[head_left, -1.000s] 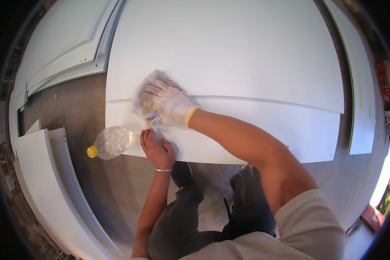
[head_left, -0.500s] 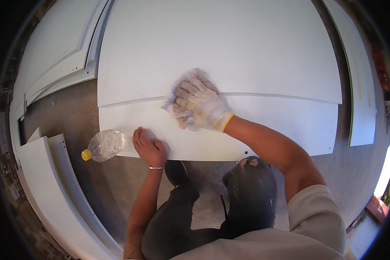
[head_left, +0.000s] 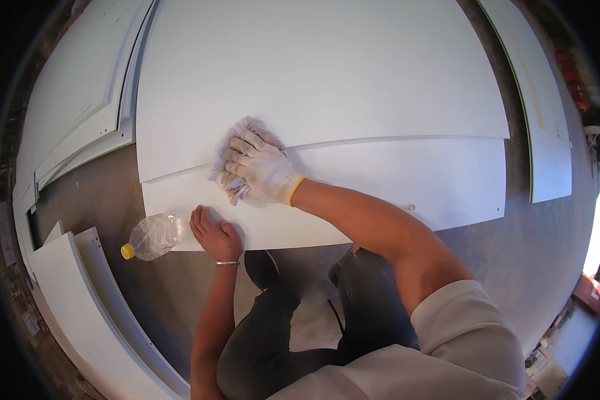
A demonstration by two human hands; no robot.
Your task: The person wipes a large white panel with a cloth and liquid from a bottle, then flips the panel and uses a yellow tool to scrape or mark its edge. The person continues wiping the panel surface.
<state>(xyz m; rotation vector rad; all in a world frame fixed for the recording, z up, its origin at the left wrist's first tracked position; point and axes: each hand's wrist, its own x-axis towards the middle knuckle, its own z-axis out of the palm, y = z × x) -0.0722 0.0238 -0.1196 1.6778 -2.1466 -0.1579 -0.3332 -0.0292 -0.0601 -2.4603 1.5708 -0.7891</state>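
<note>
My right hand (head_left: 267, 171), in a white knit glove with a yellow cuff edge, presses a crumpled greyish-white rag (head_left: 234, 191) flat against white panels. The rag lies across the seam where a large upper panel (head_left: 327, 73) overlaps a lower panel (head_left: 393, 177). My bare left hand (head_left: 217, 235), with a bracelet at the wrist, rests on the lower panel's near edge, its fingers stretched out and holding nothing. Just left of it, a clear plastic bottle (head_left: 155, 236) with a yellow cap lies on its side, partly over the panel edge.
More white panels (head_left: 73, 87) are stacked at the far left. Long narrow boards (head_left: 80, 307) lie at the near left, and another long board (head_left: 547, 133) lies on the right. Grey floor (head_left: 100, 183) shows between them. My bent legs (head_left: 260, 327) are close to the panel's near edge.
My right hand has slid the rag leftward along the seam. My left hand stays at the panel's near edge. The whole view has tilted slightly.
</note>
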